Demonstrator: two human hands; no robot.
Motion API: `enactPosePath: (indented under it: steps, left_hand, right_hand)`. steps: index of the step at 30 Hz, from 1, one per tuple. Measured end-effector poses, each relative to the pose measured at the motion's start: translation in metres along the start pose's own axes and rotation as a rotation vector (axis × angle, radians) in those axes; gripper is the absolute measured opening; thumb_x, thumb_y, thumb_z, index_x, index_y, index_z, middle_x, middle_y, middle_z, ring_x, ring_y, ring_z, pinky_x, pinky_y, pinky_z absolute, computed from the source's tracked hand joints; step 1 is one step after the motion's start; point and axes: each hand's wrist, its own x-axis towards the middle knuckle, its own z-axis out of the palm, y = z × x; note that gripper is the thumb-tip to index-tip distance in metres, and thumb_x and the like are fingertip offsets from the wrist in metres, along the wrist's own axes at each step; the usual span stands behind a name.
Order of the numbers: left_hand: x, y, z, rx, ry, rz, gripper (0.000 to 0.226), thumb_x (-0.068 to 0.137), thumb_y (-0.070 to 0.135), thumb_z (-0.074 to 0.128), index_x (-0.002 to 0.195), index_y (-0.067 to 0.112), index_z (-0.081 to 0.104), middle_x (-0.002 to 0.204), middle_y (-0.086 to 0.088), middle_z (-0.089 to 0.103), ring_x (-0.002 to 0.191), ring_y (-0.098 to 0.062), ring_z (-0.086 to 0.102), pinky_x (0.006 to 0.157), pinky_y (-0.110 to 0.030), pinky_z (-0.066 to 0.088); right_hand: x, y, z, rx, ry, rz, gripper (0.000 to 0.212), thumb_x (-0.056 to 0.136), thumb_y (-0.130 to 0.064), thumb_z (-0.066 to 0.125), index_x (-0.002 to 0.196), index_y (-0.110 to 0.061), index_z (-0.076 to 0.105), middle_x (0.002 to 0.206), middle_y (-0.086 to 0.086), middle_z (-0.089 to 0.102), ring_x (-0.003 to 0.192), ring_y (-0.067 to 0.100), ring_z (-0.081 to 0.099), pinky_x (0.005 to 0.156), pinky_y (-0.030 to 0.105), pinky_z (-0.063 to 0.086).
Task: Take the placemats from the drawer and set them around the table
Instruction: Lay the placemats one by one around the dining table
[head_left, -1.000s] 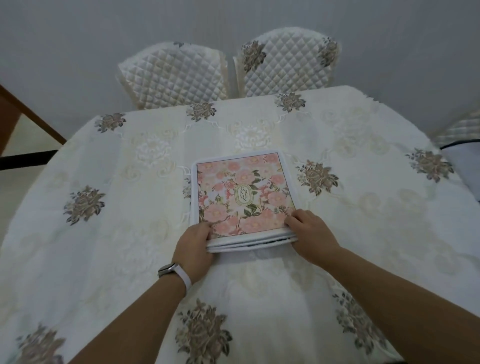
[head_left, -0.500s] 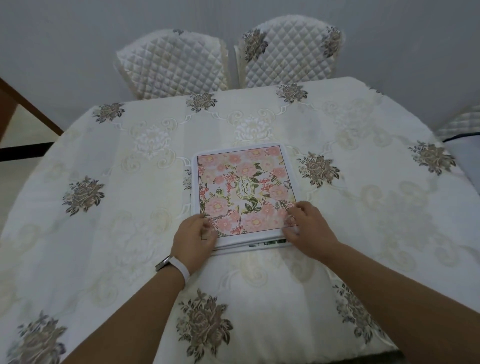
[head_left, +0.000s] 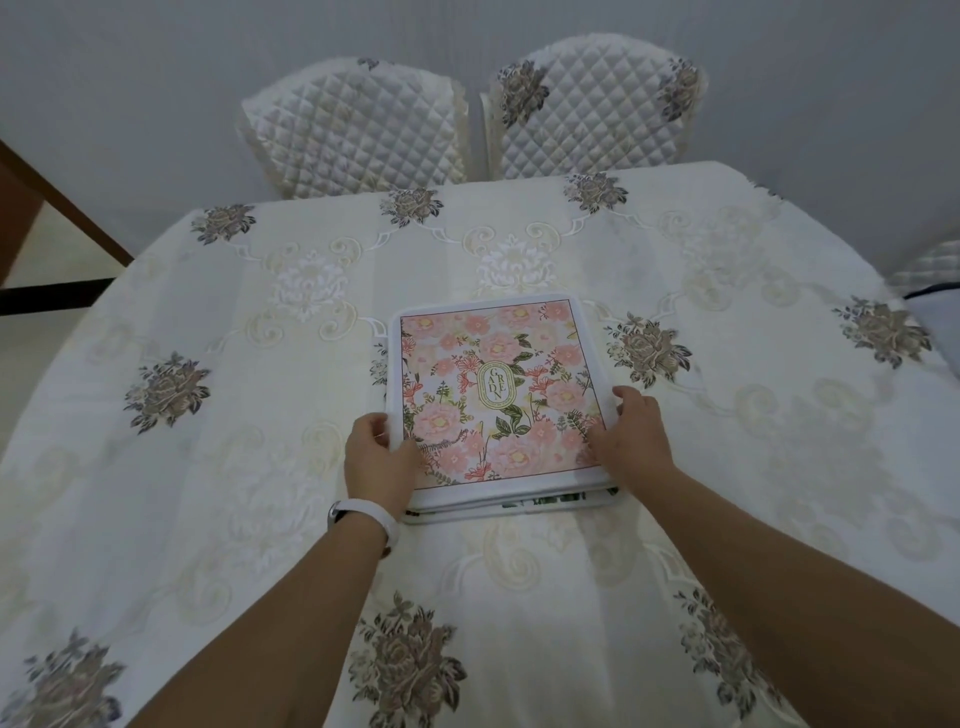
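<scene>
A stack of placemats (head_left: 493, 384) lies flat near the middle of the table (head_left: 208, 415). The top mat has a white border and a pink floral print with an oval "GARDEN" label. Edges of lower mats, one with green print, show under its near side. My left hand (head_left: 376, 460), with a white wristband, grips the stack's near left edge, thumb on top. My right hand (head_left: 631, 439) holds the near right edge, fingers over the side.
The round table wears a cream embroidered cloth with grey-brown flower patches. Two quilted chairs (head_left: 358, 124) (head_left: 592, 104) stand at the far side against a grey wall. Another quilted chair (head_left: 930, 265) peeks in at the right. A brown wooden piece (head_left: 52, 208) is at the left.
Both hands slid from the stack's near edge up along its left and right sides. The stack stays on the cloth; the view tilted slightly.
</scene>
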Motion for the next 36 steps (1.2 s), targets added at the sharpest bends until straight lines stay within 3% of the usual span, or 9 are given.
enactPosePath:
  steps: [2,4,7,11,16,22,26,31,36]
  left_hand:
    - [0.011,0.004,0.0,-0.061,-0.006,-0.055,0.056,0.085,0.011,0.068,0.133,0.017,0.041,0.107,-0.001,0.057,0.086,-0.014,0.058,0.069,-0.022,0.044]
    - [0.025,0.008,0.001,-0.05,-0.025,-0.086,0.059,0.084,0.013,0.069,0.135,0.018,0.04,0.106,-0.001,0.06,0.088,-0.018,0.06,0.076,-0.03,0.046]
    - [0.044,0.018,0.006,-0.027,-0.061,-0.133,0.046,0.083,0.013,0.068,0.124,0.017,0.048,0.102,0.001,0.06,0.087,-0.018,0.06,0.078,-0.031,0.046]
    - [0.062,0.026,0.014,0.025,-0.086,-0.135,0.036,0.081,0.016,0.07,0.114,0.012,0.055,0.099,-0.003,0.063,0.082,-0.018,0.061,0.075,-0.031,0.05]
    - [0.064,0.029,0.017,-0.003,-0.039,-0.076,0.028,0.083,0.013,0.07,0.105,0.012,0.052,0.088,0.004,0.057,0.074,-0.011,0.057,0.058,-0.02,0.041]
    - [0.044,0.033,0.016,-0.111,-0.115,-0.013,0.026,0.086,0.005,0.065,0.106,0.015,0.05,0.088,0.004,0.065,0.073,-0.017,0.063,0.064,-0.028,0.052]
    - [0.027,0.032,0.01,-0.157,-0.14,-0.011,0.028,0.086,0.006,0.066,0.102,0.023,0.052,0.095,0.0,0.069,0.083,-0.022,0.068,0.073,-0.037,0.056]
    - [-0.001,0.047,-0.004,-0.203,-0.156,0.012,0.029,0.086,0.006,0.066,0.099,0.027,0.052,0.096,-0.001,0.071,0.087,-0.024,0.069,0.079,-0.046,0.057]
    - [-0.037,0.079,-0.023,-0.21,-0.217,0.077,0.028,0.088,0.005,0.063,0.105,0.025,0.051,0.098,0.0,0.071,0.088,-0.022,0.07,0.078,-0.044,0.058]
  right_hand:
    - [0.012,-0.003,-0.006,0.052,-0.017,0.022,0.061,0.083,-0.015,0.066,0.14,-0.011,0.044,0.123,0.013,0.056,0.088,0.022,0.061,0.072,0.031,0.047]
    - [0.025,-0.009,-0.011,0.096,-0.04,0.051,0.06,0.083,-0.014,0.066,0.139,-0.01,0.045,0.116,0.009,0.062,0.088,0.023,0.063,0.078,0.035,0.051]
    - [0.041,-0.02,-0.016,0.143,-0.049,0.088,0.061,0.083,-0.013,0.065,0.139,-0.011,0.044,0.113,0.007,0.064,0.089,0.023,0.064,0.083,0.037,0.054]
    - [0.053,-0.03,-0.013,0.178,-0.064,0.115,0.036,0.082,-0.007,0.063,0.117,-0.004,0.057,0.086,0.006,0.065,0.066,0.019,0.061,0.058,0.03,0.052]
    - [0.056,-0.029,-0.009,0.149,-0.061,0.079,0.026,0.082,-0.011,0.065,0.105,-0.012,0.054,0.089,0.006,0.062,0.077,0.024,0.062,0.07,0.037,0.054]
    - [0.039,-0.024,-0.013,0.196,-0.035,0.011,0.026,0.085,-0.009,0.062,0.105,-0.019,0.049,0.086,0.002,0.059,0.068,0.02,0.058,0.066,0.039,0.055]
    - [0.023,-0.025,-0.026,0.182,-0.043,-0.029,0.03,0.085,-0.012,0.062,0.111,-0.021,0.05,0.089,0.0,0.062,0.074,0.023,0.064,0.07,0.042,0.056]
    - [-0.012,-0.029,-0.056,0.266,-0.002,-0.06,0.029,0.087,-0.009,0.061,0.108,-0.024,0.05,0.084,-0.002,0.059,0.067,0.018,0.058,0.063,0.035,0.053]
    - [-0.056,-0.025,-0.092,0.352,0.052,-0.086,0.03,0.086,-0.008,0.061,0.108,-0.024,0.051,0.088,-0.004,0.06,0.071,0.013,0.058,0.059,0.026,0.048]
